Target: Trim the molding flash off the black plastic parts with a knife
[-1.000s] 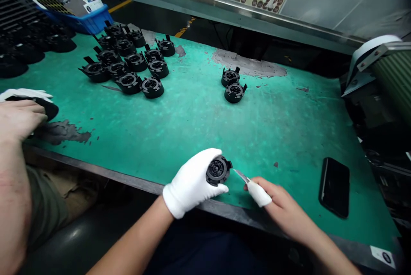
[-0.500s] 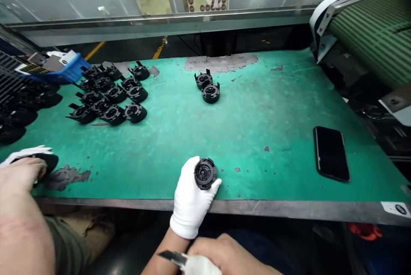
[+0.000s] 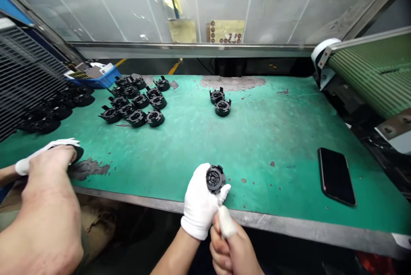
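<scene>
The gloved left hand (image 3: pixel 201 202) is clamped around the side of a black round part (image 3: pixel 215 179) at lower centre of the frame, its ribbed face turned to the camera. The right hand (image 3: pixel 233 243), thumb in a white cover (image 3: pixel 226 222), sits just below with fingers curled in; whether it grips anything cannot be told. On the green table (image 3: pixel 272 138), similar parts (image 3: pixel 140 101) stand clustered at upper left and a phone (image 3: pixel 336 175) lies at right.
</scene>
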Available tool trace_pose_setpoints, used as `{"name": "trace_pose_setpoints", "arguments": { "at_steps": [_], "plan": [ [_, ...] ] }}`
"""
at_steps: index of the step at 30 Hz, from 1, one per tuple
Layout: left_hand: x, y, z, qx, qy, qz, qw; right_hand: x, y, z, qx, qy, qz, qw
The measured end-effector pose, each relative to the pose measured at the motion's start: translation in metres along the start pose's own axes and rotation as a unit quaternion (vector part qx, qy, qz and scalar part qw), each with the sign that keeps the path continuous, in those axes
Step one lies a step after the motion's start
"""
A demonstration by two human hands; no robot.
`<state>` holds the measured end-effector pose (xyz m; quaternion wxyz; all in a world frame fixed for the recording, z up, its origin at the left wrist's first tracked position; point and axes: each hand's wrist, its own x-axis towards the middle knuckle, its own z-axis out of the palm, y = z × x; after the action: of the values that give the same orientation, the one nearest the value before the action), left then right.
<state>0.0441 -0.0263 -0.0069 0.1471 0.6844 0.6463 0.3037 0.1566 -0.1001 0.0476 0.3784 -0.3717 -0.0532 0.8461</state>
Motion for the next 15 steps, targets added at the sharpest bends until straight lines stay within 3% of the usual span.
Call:
{"name": "trace_pose_setpoints", "arguments": {
  "at_steps": [3, 5, 9, 10, 12, 15],
  "plan": [
    [-0.002, 0.001, 0.001, -0.014, 0.018, 0.009, 1.0, -0.016, -0.023, 0.004, -0.004, -0.023, -0.122, 0.992],
    [0.0, -0.003, -0.007, -0.029, 0.004, 0.009, 1.0, -0.02, -0.04, 0.0, -0.028, 0.019, -0.166, 0.985],
    [0.01, -0.022, -0.043, -0.105, -0.178, 0.048, 0.977, -0.016, -0.064, -0.029, -0.163, 0.12, -0.202, 0.958],
    [0.013, -0.028, -0.052, -0.135, -0.183, 0.044, 0.973, -0.015, -0.069, -0.039, -0.218, 0.136, -0.202, 0.945],
    [0.017, -0.035, -0.064, -0.19, -0.12, 0.014, 0.974, -0.011, -0.08, -0.057, -0.353, 0.161, -0.202, 0.899],
    [0.018, -0.033, -0.062, -0.211, -0.028, -0.03, 0.977, -0.002, -0.102, -0.073, -0.579, 0.135, -0.215, 0.774]
  ]
}}
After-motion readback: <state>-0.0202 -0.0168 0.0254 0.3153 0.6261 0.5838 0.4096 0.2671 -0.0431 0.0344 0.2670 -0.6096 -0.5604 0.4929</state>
